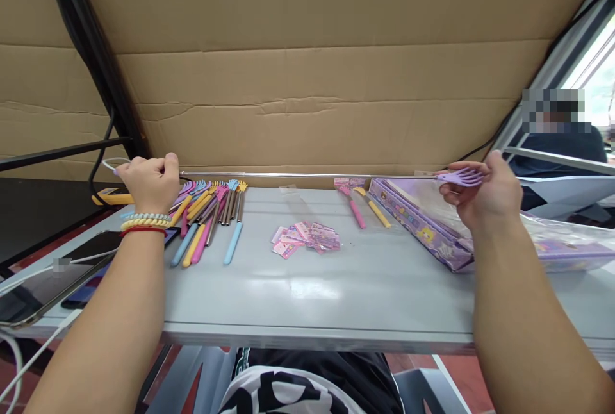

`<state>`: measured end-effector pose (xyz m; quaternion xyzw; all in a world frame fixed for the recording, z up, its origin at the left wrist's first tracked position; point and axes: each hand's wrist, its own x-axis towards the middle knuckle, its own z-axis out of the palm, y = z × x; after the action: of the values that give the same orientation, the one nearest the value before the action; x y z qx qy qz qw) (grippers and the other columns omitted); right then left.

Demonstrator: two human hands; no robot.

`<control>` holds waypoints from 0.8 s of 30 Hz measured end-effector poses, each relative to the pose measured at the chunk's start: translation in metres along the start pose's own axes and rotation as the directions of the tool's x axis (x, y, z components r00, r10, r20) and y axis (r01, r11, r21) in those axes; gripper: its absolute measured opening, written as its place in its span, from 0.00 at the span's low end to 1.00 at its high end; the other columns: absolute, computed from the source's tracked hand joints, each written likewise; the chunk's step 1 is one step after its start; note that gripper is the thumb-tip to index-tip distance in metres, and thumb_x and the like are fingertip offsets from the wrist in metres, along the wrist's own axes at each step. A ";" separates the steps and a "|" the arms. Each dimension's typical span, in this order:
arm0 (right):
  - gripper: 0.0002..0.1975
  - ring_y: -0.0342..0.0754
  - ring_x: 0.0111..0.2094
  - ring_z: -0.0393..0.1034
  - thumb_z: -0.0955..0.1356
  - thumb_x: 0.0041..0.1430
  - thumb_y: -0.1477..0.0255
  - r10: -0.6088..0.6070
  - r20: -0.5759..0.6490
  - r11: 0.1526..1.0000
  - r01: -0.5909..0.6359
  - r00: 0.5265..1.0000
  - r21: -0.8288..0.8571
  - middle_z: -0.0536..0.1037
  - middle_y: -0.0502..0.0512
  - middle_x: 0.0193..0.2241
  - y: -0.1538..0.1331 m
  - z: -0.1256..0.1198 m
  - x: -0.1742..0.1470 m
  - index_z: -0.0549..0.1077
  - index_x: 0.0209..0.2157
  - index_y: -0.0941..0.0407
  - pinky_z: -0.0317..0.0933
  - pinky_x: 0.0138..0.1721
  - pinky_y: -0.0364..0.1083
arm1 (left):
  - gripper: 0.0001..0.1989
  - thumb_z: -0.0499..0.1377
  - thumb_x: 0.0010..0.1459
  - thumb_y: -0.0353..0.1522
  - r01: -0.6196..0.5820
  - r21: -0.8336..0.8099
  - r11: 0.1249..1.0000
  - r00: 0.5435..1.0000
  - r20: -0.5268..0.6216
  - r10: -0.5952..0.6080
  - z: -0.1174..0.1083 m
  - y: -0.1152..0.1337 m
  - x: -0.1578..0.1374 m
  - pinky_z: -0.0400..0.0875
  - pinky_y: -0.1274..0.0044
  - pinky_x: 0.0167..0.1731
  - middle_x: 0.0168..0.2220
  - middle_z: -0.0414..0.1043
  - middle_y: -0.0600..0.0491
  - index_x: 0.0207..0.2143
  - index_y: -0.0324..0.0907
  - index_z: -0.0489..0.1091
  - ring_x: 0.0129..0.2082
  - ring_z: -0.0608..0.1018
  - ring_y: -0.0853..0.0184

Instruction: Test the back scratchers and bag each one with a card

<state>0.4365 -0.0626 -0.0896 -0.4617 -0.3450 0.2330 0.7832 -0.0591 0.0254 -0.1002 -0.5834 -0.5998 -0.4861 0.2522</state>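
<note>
A back scratcher with a long metal telescopic rod (288, 175) is stretched level above the far side of the table. My left hand (151, 184) is closed round its handle end, where a white loop sticks out. My right hand (497, 190) holds its purple claw head. Below my left hand lies a pile of coloured back scratchers (195, 234), with a blue-handled one (233, 242) apart to its right. Small pink printed cards (310, 236) are heaped mid-table. A pink scratcher (356, 212) and a yellow scratcher (379, 214) lie in clear wrapping beside a purple printed box (432, 234).
Cardboard (312, 74) walls off the table's far edge. Left are a phone-like device (43, 292), white cables and a black post (103, 61). Clear plastic (552, 225) covers part of the box area. A person (562, 145) sits beyond the right side.
</note>
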 end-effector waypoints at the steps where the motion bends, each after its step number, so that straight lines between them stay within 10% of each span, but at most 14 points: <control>1: 0.24 0.46 0.15 0.63 0.55 0.61 0.59 0.015 0.009 0.999 -0.015 1.000 0.040 0.72 0.64 0.21 0.000 -0.001 0.001 0.69 0.22 0.60 0.43 0.16 0.44 | 0.19 0.51 0.55 0.33 -0.002 0.003 1.000 1.000 -0.029 0.002 0.000 0.000 0.000 0.51 0.70 0.36 0.13 0.50 0.57 0.13 0.41 0.55 0.25 0.56 0.69; 9: 0.24 0.47 0.18 0.64 0.55 0.58 0.58 0.037 -0.020 0.989 -0.034 0.999 0.143 0.73 0.66 0.24 0.002 0.002 -0.001 0.70 0.23 0.60 0.44 0.18 0.44 | 0.18 0.50 0.52 0.31 0.025 0.051 0.998 0.987 -0.160 -0.016 0.004 0.007 -0.003 0.51 0.69 0.34 0.13 0.46 0.58 0.12 0.42 0.48 0.23 0.51 0.70; 18: 0.22 0.46 0.14 0.63 0.56 0.59 0.59 0.024 0.145 0.996 -0.036 0.989 0.084 0.75 0.64 0.20 0.009 0.031 -0.019 0.70 0.24 0.60 0.43 0.14 0.44 | 0.21 0.46 0.57 0.34 -0.001 0.189 0.982 0.999 -0.036 0.008 0.004 0.031 -0.009 0.47 0.72 0.28 0.12 0.49 0.57 0.13 0.41 0.61 0.19 0.52 0.71; 21: 0.21 0.42 0.11 0.58 0.62 0.54 0.53 0.116 0.358 0.993 -0.104 0.927 -0.052 0.77 0.60 0.21 0.017 0.045 -0.034 0.70 0.29 0.58 0.38 0.12 0.41 | 0.28 0.40 0.62 0.40 -0.075 0.201 0.977 0.997 0.032 0.070 0.005 0.071 -0.024 0.45 0.72 0.26 0.13 0.60 0.52 0.15 0.41 0.66 0.18 0.61 0.68; 24: 0.22 0.40 0.11 0.56 0.62 0.53 0.52 0.197 0.617 0.966 -0.044 0.762 -0.253 0.76 0.55 0.19 0.032 0.061 -0.058 0.70 0.31 0.57 0.43 0.13 0.41 | 0.31 0.38 0.62 0.47 -0.298 0.123 0.946 0.944 0.182 0.274 0.005 0.118 -0.051 0.44 0.73 0.23 0.15 0.67 0.49 0.19 0.41 0.70 0.18 0.67 0.65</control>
<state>0.3513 -0.0528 -0.1166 -0.4615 -0.5833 0.3856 0.5460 0.0631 -0.0116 -0.1125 -0.6815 -0.5617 -0.3489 0.3136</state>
